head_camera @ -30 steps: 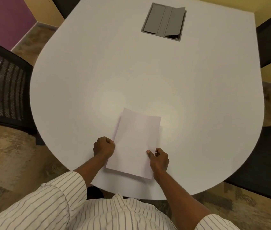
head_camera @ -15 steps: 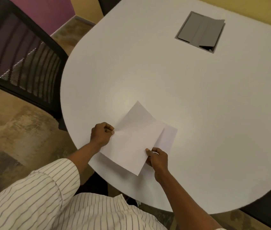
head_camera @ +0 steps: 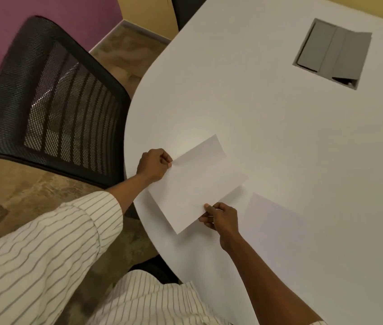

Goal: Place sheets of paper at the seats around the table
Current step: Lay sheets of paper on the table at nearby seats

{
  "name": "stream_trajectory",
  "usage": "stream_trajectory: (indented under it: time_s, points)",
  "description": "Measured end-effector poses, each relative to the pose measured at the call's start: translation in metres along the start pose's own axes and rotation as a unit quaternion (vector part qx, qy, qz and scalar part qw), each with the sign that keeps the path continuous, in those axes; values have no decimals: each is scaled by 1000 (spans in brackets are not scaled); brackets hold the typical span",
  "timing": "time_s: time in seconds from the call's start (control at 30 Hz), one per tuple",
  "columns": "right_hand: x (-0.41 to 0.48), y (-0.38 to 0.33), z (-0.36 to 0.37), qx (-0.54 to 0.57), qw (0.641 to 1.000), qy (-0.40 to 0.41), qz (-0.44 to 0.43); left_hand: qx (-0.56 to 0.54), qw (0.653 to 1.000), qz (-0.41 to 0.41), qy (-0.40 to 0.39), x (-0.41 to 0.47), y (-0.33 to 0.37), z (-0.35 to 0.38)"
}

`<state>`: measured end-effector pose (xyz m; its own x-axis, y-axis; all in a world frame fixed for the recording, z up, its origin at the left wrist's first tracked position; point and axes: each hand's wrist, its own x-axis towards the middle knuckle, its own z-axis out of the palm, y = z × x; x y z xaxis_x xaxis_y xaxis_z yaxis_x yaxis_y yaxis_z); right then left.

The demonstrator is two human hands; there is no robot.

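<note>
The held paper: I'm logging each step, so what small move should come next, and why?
Probably lower the held paper onto the table before the mesh chair. Left hand and right hand pinch it there; one sheet already lies flat alongside.

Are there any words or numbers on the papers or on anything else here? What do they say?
There are none to read.
The sheet held in both hands shows a blank side.
The sheet lying on the table looks blank too.
The grey hatch set in the table shows no label.
The black mesh chair shows no brand mark.
</note>
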<state>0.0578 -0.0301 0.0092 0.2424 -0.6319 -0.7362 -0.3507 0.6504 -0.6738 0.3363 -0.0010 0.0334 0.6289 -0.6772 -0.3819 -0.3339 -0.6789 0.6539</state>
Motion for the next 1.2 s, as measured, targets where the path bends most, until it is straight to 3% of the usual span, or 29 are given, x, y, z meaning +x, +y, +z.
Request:
stream_trajectory:
  time_s: [0.2,0.47,0.8,1.2]
  points:
    - [27,-29,55,-5,999,-18,35,57,997,48,-33,77,8,-27]
    - [59,-55,91,11,997,36,73,85,991,83,-63,141,19,-26]
    - [96,-73,112,-36,994,44,98,116,987,82,-74,191,26,-31]
    - [124,-85,148,-13,982,69,173,139,985,58,-82,228,20,-45]
